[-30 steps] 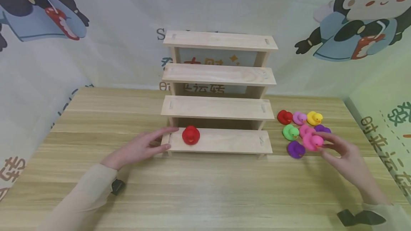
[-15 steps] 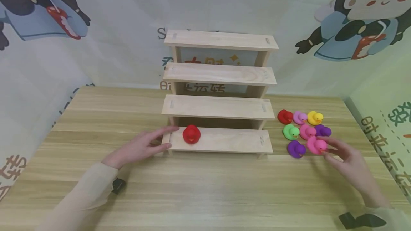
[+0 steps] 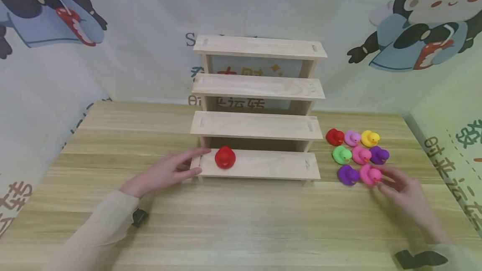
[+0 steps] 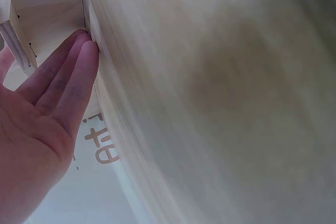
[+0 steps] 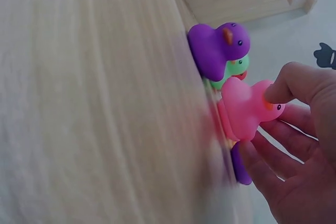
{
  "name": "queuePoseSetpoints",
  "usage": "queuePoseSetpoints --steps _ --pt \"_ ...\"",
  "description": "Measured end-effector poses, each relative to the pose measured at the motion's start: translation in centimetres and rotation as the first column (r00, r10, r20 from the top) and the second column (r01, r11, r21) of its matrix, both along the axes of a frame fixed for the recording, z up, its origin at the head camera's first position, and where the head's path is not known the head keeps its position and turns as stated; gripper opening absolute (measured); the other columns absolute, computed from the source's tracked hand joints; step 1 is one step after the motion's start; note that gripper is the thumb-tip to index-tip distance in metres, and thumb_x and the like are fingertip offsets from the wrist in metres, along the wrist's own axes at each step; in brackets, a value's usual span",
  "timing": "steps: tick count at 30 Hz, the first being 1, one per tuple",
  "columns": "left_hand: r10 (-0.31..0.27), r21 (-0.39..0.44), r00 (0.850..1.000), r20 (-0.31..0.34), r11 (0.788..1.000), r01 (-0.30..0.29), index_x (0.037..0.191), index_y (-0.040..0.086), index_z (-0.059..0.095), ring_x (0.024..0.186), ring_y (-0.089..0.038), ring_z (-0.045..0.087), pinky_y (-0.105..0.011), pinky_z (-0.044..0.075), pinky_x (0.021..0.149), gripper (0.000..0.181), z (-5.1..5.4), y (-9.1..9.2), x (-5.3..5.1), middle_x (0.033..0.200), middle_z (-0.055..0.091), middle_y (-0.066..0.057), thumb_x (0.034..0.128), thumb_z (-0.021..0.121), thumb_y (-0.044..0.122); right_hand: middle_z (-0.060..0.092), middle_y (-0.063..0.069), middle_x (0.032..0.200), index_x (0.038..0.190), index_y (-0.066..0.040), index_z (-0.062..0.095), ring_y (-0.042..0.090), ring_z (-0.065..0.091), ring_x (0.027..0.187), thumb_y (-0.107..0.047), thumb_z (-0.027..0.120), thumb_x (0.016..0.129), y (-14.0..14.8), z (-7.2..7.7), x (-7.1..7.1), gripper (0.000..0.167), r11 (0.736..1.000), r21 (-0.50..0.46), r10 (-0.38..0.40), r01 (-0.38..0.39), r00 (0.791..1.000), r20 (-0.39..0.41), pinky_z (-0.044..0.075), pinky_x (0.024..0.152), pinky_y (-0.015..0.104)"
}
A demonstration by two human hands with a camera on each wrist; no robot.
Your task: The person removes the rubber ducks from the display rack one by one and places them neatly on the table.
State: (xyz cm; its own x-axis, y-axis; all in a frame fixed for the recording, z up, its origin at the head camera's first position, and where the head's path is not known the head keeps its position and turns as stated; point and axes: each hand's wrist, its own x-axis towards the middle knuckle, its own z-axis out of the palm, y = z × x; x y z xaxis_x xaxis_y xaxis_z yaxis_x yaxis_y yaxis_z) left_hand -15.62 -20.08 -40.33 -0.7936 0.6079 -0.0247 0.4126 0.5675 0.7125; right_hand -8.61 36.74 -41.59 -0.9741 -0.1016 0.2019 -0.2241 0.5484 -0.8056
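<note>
In the head view my right hand (image 3: 408,198) pinches a bright pink rubber duck (image 3: 370,175) at the front of a duck group on the right. The right wrist view shows the thumb on the head of this pink duck (image 5: 245,106) and the fingers behind; whether its base touches the table cannot be told. Just left of it sits a purple duck (image 3: 348,175). My left hand (image 3: 163,173) rests with extended fingers at the left end of the lowest step of a wooden stepped shelf (image 3: 263,164). A red duck (image 3: 225,157) sits on that step, near these fingers.
Behind the held duck are green (image 3: 341,154), pink (image 3: 361,154) and purple (image 3: 379,154) ducks. A farther row has red (image 3: 335,137), lilac (image 3: 352,138) and yellow (image 3: 370,138) ducks. A printed cloth (image 3: 150,62) hangs behind the wooden table (image 3: 241,229).
The held pink duck has moved right, off the pink duck behind it, then slightly down and left beside the front purple duck. My left hand stays at the shelf.
</note>
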Motion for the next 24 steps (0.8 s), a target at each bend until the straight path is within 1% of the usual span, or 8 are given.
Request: queuePoseSetpoints --steps 1,3,5,9,14,18,22,24 --pt "-0.003 0.001 1.0 -0.005 1.0 0.003 0.149 0.026 0.039 0.121 -0.032 0.053 -0.056 0.044 0.098 0.058 -0.03 0.03 0.0 0.148 0.042 -0.008 0.0957 0.06 0.038 0.056 -0.005 0.129 0.132 0.004 0.053 -0.013 0.049 0.105 0.008 0.062 0.089 0.02 -0.03 -0.03 0.044 1.0 0.018 -0.011 0.01 1.0 0.021 0.045 0.083 0.008" --pt "-0.007 0.004 1.0 -0.009 1.0 0.007 0.149 0.025 0.039 0.12 -0.033 0.054 -0.056 0.044 0.097 0.058 -0.06 0.04 -0.01 0.148 0.043 -0.009 0.0962 0.06 0.037 0.056 0.001 0.13 0.132 0.008 0.05 -0.015 0.047 0.104 0.002 0.063 0.091 0.05 -0.11 -0.05 0.044 0.999 0.039 -0.03 0.028 0.998 0.056 0.043 0.084 0.007" --pt "-0.012 0.01 1.0 -0.008 1.0 0.012 0.149 0.023 0.039 0.119 -0.034 0.055 -0.056 0.045 0.096 0.057 -0.1 0.07 -0.02 0.148 0.042 -0.011 0.0967 0.059 0.036 0.056 0.0 0.129 0.131 0.011 0.048 -0.016 0.046 0.103 0.001 0.063 0.091 0.09 -0.28 -0.16 0.043 0.998 0.045 -0.046 0.043 0.996 0.07 0.043 0.084 0.006" --pt "-0.012 0.017 1.0 0.002 1.0 0.012 0.149 0.024 0.038 0.119 -0.034 0.054 -0.055 0.045 0.097 0.057 -0.11 0.07 -0.02 0.149 0.041 -0.01 0.097 0.059 0.035 0.056 0.0 0.128 0.131 0.009 0.051 -0.017 0.046 0.103 0.002 0.063 0.091 0.17 -0.56 -0.43 0.042 0.997 0.041 -0.062 0.059 0.996 0.067 0.043 0.084 0.006" --pt "-0.003 0.004 1.0 -0.014 1.0 0.004 0.149 0.025 0.039 0.123 -0.033 0.051 -0.056 0.042 0.099 0.058 -0.02 0.05 0.02 0.148 0.042 -0.008 0.0962 0.06 0.037 0.055 -0.009 0.124 0.13 0.006 0.052 -0.016 0.046 0.103 0.003 0.063 0.09 0.22 -0.62 -0.52 0.041 0.998 0.029 -0.06 0.059 0.997 0.055 0.043 0.083 0.006" --pt "0.005 -0.01 1.0 -0.016 1.0 -0.005 0.148 0.027 0.04 0.126 -0.032 0.048 -0.057 0.041 0.1 0.058 0.02 0.01 -0.03 0.149 0.041 -0.006 0.0954 0.061 0.038 0.052 -0.02 0.123 0.131 0.004 0.052 -0.014 0.047 0.104 0.004 0.062 0.09 0.11 -0.56 -0.42 0.042 0.999 0.023 -0.044 0.043 0.998 0.048 0.042 0.084 0.006" --pt "-0.002 -0.006 1.0 -0.018 1.0 0.002 0.149 0.025 0.039 0.128 -0.033 0.047 -0.058 0.04 0.1 0.058 -0.03 0.0 -0.07 0.149 0.041 -0.007 0.0956 0.061 0.037 0.049 -0.022 0.124 0.135 0.006 0.048 -0.012 0.048 0.105 0.003 0.061 0.092 0.1 -0.32 -0.36 0.045 0.999 0.007 -0.039 0.039 0.997 0.073 0.042 0.084 0.006" --pt "-0.006 -0.005 1.0 -0.019 1.0 0.006 0.149 0.025 0.039 0.128 -0.034 0.046 -0.058 0.04 0.1 0.058 -0.06 0.0 -0.07 0.149 0.04 -0.008 0.0958 0.06 0.037 0.05 -0.022 0.125 0.137 0.002 0.047 -0.01 0.049 0.106 0.0 0.06 0.093 0.09 -0.14 -0.35 0.045 0.998 -0.028 -0.048 0.051 0.993 0.104 0.041 0.083 0.006"
